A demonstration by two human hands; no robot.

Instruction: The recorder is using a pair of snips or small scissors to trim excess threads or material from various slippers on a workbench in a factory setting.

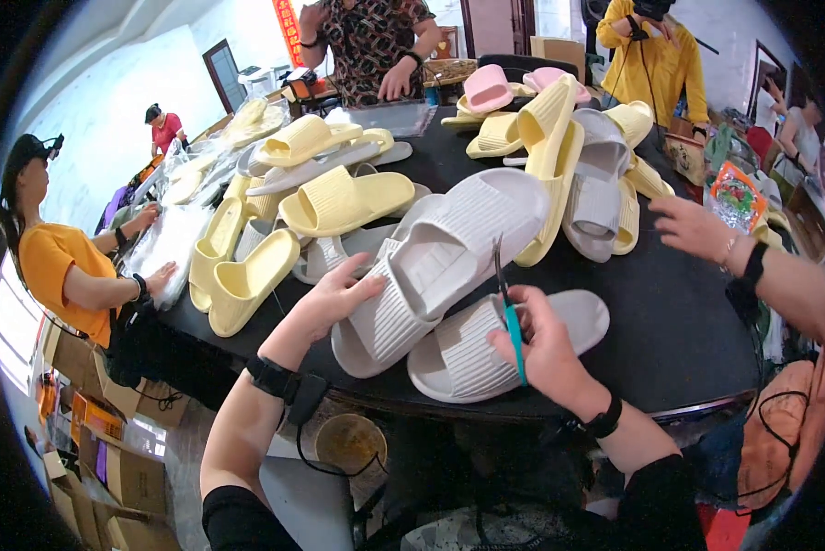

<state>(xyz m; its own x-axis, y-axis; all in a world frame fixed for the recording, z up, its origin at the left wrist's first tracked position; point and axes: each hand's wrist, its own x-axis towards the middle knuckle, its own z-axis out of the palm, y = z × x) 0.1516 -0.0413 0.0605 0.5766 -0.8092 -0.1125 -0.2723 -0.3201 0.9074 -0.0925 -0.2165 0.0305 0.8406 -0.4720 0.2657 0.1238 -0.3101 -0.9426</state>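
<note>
My left hand [332,298] rests with fingers spread on a pale grey slipper [431,275] that lies tilted across a second grey slipper [472,349] near the front edge of a round black table [670,340]. My right hand [546,344] grips small scissors with a teal handle [511,321]. Their blades point up against the strap of the upper grey slipper. Both wrists wear black bands.
Piles of yellow slippers [339,197], grey slippers [596,184] and pink slippers [488,87] cover the table. Other people work around it: one in orange at the left [63,266], another's hand at the right [697,230], two at the far side. Cardboard boxes [109,459] stand on the floor lower left.
</note>
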